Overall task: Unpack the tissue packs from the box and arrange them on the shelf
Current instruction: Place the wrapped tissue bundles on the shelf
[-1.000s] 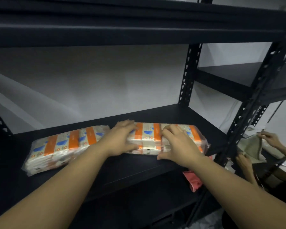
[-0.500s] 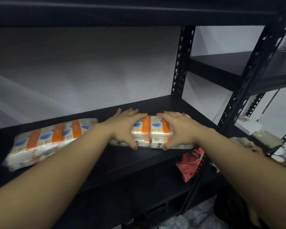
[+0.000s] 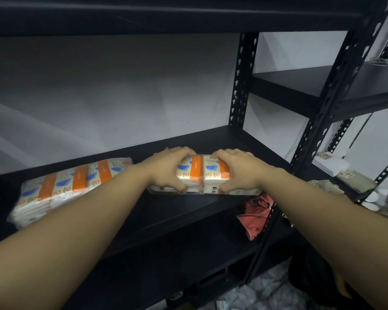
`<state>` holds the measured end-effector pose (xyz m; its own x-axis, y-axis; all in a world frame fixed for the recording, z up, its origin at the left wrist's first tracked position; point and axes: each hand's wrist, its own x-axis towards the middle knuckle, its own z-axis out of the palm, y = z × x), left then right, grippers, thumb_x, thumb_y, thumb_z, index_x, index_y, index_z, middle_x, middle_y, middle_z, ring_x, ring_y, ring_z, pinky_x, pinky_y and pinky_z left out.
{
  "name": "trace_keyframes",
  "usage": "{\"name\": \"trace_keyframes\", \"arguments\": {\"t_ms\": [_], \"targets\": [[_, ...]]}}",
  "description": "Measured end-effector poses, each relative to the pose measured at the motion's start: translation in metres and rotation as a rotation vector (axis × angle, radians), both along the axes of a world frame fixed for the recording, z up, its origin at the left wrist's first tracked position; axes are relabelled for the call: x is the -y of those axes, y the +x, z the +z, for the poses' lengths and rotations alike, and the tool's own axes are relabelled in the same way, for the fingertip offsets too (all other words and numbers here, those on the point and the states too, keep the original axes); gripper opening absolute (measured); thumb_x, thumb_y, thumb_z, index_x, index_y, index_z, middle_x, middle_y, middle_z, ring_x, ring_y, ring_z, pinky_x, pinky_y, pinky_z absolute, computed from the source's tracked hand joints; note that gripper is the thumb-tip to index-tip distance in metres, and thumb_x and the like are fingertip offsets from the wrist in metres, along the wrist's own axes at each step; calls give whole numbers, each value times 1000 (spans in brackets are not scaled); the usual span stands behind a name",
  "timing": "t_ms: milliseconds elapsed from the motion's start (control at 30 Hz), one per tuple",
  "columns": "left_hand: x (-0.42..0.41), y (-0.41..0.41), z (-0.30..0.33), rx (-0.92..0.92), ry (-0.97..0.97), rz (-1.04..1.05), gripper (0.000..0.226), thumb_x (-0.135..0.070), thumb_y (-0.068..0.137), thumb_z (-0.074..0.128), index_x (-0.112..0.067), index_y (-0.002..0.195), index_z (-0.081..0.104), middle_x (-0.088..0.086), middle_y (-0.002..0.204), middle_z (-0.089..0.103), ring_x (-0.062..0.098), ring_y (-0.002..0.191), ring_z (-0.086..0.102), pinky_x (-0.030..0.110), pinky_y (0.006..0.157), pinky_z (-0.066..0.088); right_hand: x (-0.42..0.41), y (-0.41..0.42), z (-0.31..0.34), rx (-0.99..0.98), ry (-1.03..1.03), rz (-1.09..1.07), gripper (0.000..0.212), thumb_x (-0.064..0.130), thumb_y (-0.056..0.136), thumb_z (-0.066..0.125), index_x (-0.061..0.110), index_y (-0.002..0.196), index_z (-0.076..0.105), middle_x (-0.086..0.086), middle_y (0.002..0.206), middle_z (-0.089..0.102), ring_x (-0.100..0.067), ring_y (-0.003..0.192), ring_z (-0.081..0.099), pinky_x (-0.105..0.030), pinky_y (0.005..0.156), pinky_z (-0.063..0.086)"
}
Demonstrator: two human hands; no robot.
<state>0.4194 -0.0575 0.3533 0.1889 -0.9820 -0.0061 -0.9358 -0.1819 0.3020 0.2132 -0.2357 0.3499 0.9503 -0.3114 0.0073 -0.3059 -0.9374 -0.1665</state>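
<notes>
My left hand (image 3: 166,168) and right hand (image 3: 235,170) curl around the tissue pack (image 3: 202,173) at the middle of the frame, clamping it from both sides to square it on the shelf (image 3: 166,211) beside another pack (image 3: 70,184) at left.

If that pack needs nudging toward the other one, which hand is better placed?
The right hand. It grips the held tissue pack on the side away from the other pack, so it could push it leftward; the left hand sits between them.
</notes>
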Motion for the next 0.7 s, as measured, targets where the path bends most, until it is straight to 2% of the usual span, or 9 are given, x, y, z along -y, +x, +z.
{"name": "trace_keyframes", "arguments": {"t_ms": [100,167,300,433,533,700], "targets": [[-7,3,3,48,-16,7,94,-51,70,90,-37,150,43,-7,153,39,16,137,39,31,110,35,1,-5,0,-7,-6,-18,93,68,71,80,37,147,37,10,137,53,-15,122,49,-46,109,38],[-14,4,4,80,-53,38,92,-52,73,89,-36,152,44,-6,153,38,17,140,36,32,111,33,1,-8,-1,-8,-11,-36,94,72,71,77,37,149,36,10,139,52,-16,123,49,-46,108,39],[-25,6,-1,84,-165,123,74,-52,75,86,-35,141,56,-8,138,49,14,129,45,43,108,45,-1,-13,-1,6,-18,-122,95,75,69,76,37,148,37,10,134,53,-19,122,50,-48,106,40],[-24,10,-10,29,-288,227,55,-45,78,87,-28,127,71,-5,130,60,16,119,57,40,103,49,0,-18,-2,26,-16,-214,98,77,66,77,38,147,39,9,131,54,-20,121,50,-48,104,40],[-13,13,-17,-39,-315,264,50,-41,79,88,-24,123,74,-3,128,63,16,117,59,34,102,47,2,-24,-2,36,-18,-263,99,78,66,77,37,147,40,7,133,54,-21,122,50,-49,104,39],[14,9,-22,-138,-364,294,44,-36,76,91,-25,115,75,-2,120,65,18,111,61,38,99,50,9,-36,-2,41,-7,-323,97,77,67,76,38,147,39,7,132,55,-21,122,50,-50,106,39]]}}
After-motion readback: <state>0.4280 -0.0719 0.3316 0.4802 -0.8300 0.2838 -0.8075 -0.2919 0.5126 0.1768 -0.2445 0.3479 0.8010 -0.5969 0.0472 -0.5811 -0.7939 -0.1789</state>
